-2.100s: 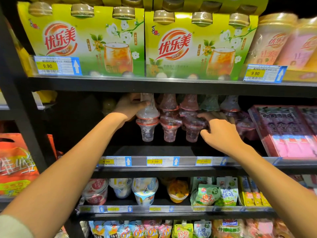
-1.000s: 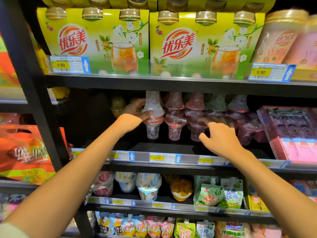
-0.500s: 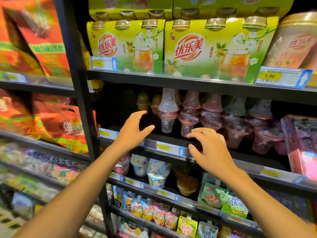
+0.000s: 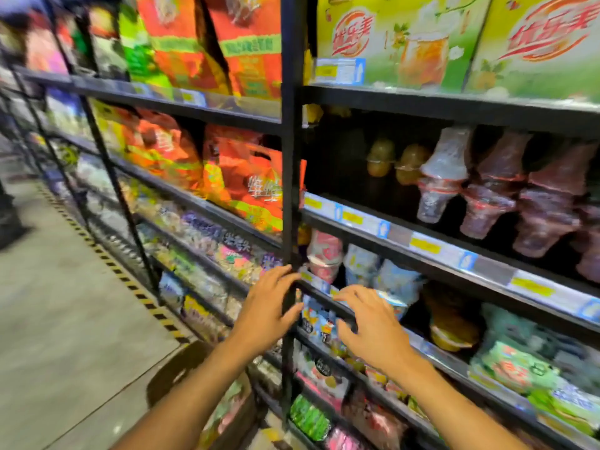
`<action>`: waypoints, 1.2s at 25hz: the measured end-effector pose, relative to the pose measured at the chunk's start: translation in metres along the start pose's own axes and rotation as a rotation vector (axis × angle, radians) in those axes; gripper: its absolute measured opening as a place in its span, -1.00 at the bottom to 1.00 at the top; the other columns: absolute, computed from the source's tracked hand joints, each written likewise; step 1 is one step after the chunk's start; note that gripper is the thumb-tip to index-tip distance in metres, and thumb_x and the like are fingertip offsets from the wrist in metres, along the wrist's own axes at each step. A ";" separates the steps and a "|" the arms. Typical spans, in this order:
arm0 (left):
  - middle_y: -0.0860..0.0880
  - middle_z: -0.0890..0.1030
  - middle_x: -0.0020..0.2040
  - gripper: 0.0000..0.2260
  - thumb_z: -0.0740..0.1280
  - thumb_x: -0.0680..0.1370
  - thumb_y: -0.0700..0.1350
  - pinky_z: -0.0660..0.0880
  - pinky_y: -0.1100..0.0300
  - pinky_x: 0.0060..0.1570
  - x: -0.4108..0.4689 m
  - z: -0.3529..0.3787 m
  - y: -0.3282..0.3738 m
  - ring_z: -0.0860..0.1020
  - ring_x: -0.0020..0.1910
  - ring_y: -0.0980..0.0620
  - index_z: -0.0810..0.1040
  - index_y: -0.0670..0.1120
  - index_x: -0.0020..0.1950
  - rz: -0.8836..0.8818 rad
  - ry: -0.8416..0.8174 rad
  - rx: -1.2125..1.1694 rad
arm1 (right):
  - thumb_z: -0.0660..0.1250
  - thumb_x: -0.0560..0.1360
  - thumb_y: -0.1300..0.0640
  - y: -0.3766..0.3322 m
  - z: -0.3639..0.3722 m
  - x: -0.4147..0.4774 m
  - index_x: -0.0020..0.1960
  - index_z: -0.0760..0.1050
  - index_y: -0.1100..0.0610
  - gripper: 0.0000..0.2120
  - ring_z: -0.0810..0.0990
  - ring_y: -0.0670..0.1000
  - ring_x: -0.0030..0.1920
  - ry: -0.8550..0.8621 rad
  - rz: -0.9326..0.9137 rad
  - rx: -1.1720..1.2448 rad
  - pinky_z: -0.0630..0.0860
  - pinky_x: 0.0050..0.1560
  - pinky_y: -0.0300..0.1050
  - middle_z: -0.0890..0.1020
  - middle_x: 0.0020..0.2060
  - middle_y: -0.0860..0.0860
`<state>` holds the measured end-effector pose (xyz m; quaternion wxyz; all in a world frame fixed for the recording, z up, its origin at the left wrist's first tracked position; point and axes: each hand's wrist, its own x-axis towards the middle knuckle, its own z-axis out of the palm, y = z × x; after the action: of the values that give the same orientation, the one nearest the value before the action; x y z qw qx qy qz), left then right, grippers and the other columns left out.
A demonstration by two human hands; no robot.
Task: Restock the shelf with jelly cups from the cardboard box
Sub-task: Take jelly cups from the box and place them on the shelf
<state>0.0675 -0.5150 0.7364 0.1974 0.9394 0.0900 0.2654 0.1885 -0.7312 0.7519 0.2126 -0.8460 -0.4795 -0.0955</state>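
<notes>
Clear cone-shaped jelly cups (image 4: 444, 177) stand stacked in a row on the dark middle shelf (image 4: 402, 235) at the right, with pink ones beside them. My left hand (image 4: 264, 311) and my right hand (image 4: 373, 323) hang in front of the lower shelves, fingers spread and holding nothing. Both are well below and left of the jelly cups. A cardboard box (image 4: 207, 384) with packets inside sits on the floor under my left forearm, partly hidden by it.
A black upright post (image 4: 290, 190) splits the shelving. Orange snack bags (image 4: 250, 186) fill the left bay. Green drink boxes (image 4: 406, 43) stand on the top shelf. Grey floor with a striped line (image 4: 107, 258) lies to the left.
Both hands have let go of the jelly cups and dropped away from the shelf, empty. The view has swung left and down, bringing the box and floor into sight.
</notes>
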 end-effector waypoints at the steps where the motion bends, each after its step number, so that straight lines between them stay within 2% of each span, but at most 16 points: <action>1: 0.00 0.38 0.49 -0.52 0.30 0.59 0.18 0.31 0.01 0.48 -0.027 0.007 -0.023 0.31 0.51 -0.03 0.40 0.06 0.48 -0.046 -0.044 0.020 | 0.21 0.44 -0.10 -0.010 0.027 -0.001 0.25 0.50 -0.09 -0.60 0.50 0.01 0.23 -0.061 0.015 0.019 0.49 0.17 0.05 0.50 0.19 -0.13; 3: -0.01 0.37 0.51 -0.48 0.25 0.57 0.22 0.31 0.05 0.48 -0.081 0.018 -0.067 0.32 0.52 -0.06 0.38 0.07 0.49 -0.147 -0.163 0.095 | 0.18 0.41 -0.15 -0.033 0.079 -0.005 0.25 0.51 -0.08 -0.55 0.54 0.04 0.21 -0.175 0.039 0.041 0.49 0.13 0.05 0.51 0.18 -0.12; 5: 0.02 0.31 0.55 -0.44 0.25 0.56 0.24 0.25 0.08 0.52 -0.131 0.021 -0.105 0.25 0.56 -0.03 0.33 0.09 0.53 -0.284 -0.285 0.138 | 0.17 0.45 -0.18 -0.063 0.128 -0.011 0.33 0.44 -0.12 -0.53 0.48 0.03 0.28 -0.326 0.057 0.040 0.43 0.20 0.02 0.46 0.25 -0.13; 8: 0.02 0.24 0.60 -0.35 0.30 0.53 0.26 0.29 0.00 0.50 -0.201 0.009 -0.163 0.22 0.57 -0.04 0.26 0.11 0.58 -0.458 -0.437 0.184 | 0.23 0.52 -0.12 -0.117 0.194 -0.015 0.35 0.39 -0.13 -0.60 0.41 0.02 0.35 -0.511 0.073 0.056 0.39 0.26 -0.01 0.40 0.30 -0.14; 10: -0.01 0.30 0.57 -0.35 0.32 0.51 0.29 0.40 0.00 0.42 -0.239 -0.005 -0.196 0.33 0.51 -0.08 0.30 0.12 0.56 -0.519 -0.476 0.198 | 0.25 0.51 -0.12 -0.151 0.230 -0.013 0.30 0.40 -0.17 -0.64 0.41 0.00 0.34 -0.574 0.078 0.092 0.39 0.24 -0.03 0.41 0.26 -0.16; 12: -0.03 0.36 0.53 -0.36 0.30 0.51 0.30 0.47 0.02 0.36 -0.265 -0.019 -0.218 0.44 0.42 -0.11 0.34 0.11 0.54 -0.559 -0.487 0.176 | 0.24 0.49 -0.17 -0.178 0.260 -0.007 0.34 0.38 -0.21 -0.59 0.41 -0.02 0.35 -0.630 0.084 0.093 0.40 0.26 -0.01 0.42 0.27 -0.17; 15: -0.02 0.36 0.53 -0.37 0.30 0.50 0.27 0.48 0.06 0.33 -0.285 -0.039 -0.247 0.46 0.40 -0.09 0.34 0.09 0.54 -0.594 -0.477 0.173 | 0.18 0.42 -0.22 -0.208 0.301 0.008 0.42 0.35 -0.18 -0.44 0.42 0.01 0.37 -0.685 0.070 0.084 0.43 0.28 0.01 0.43 0.31 -0.14; 18: -0.02 0.28 0.59 -0.37 0.27 0.56 0.27 0.40 0.03 0.40 -0.292 -0.048 -0.278 0.34 0.50 -0.09 0.26 0.09 0.58 -0.638 -0.527 0.167 | 0.13 0.37 -0.24 -0.230 0.339 0.026 0.47 0.33 -0.15 -0.33 0.43 0.02 0.39 -0.716 0.057 0.106 0.43 0.31 -0.01 0.42 0.35 -0.14; 22: -0.03 0.23 0.62 -0.36 0.28 0.58 0.23 0.29 0.03 0.49 -0.288 -0.043 -0.318 0.23 0.57 -0.09 0.17 0.11 0.61 -0.673 -0.590 0.156 | 0.19 0.42 -0.21 -0.238 0.389 0.050 0.47 0.33 -0.14 -0.38 0.30 0.05 0.51 -0.795 0.075 0.143 0.39 0.40 0.05 0.32 0.50 -0.10; 27: -0.01 0.19 0.64 -0.38 0.26 0.61 0.21 0.23 0.03 0.52 -0.260 -0.019 -0.379 0.17 0.60 -0.08 0.15 0.12 0.62 -0.722 -0.641 0.131 | 0.26 0.48 -0.14 -0.224 0.452 0.103 0.54 0.29 -0.05 -0.35 0.23 0.08 0.55 -0.863 0.106 0.165 0.35 0.45 0.03 0.28 0.54 -0.01; 30: -0.01 0.18 0.64 -0.40 0.26 0.61 0.19 0.22 0.02 0.50 -0.239 -0.001 -0.413 0.15 0.60 -0.08 0.17 0.10 0.61 -0.740 -0.697 0.126 | 0.29 0.46 -0.09 -0.207 0.487 0.129 0.45 0.43 0.00 -0.43 0.33 0.13 0.51 -0.866 0.150 0.191 0.40 0.39 0.01 0.39 0.47 0.03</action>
<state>-0.1610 -0.2054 0.4537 0.2396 0.8873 0.3612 -0.1574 0.0588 -0.3187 0.4206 0.0755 -0.8170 -0.4683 0.3278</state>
